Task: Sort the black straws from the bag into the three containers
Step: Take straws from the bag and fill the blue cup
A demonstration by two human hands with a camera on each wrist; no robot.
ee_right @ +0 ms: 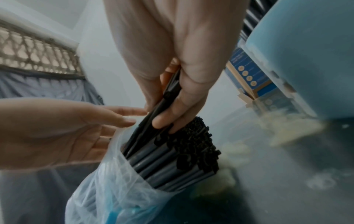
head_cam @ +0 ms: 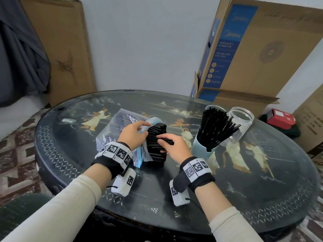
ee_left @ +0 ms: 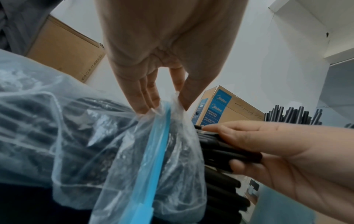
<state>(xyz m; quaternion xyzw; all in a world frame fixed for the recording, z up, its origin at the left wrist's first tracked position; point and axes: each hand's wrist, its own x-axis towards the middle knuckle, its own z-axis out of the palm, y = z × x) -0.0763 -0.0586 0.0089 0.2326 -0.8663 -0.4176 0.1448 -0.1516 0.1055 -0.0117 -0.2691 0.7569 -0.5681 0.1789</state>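
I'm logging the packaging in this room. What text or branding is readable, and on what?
"Midea": fan box, blue panel.
"STAND FAN": same panel.
"FEELING COOL AND COSY": below it.
Brown box: small printed characters, unreadable.
Red box: print too blurred.
Wristband markers: patterns, no words.

Bag (head_cam: pixel 120 126) on table (head_cam: pixel 70 145); cup (head_cam: pixel 201 147) right; jar (head_cam: pixel 243 119) behind.
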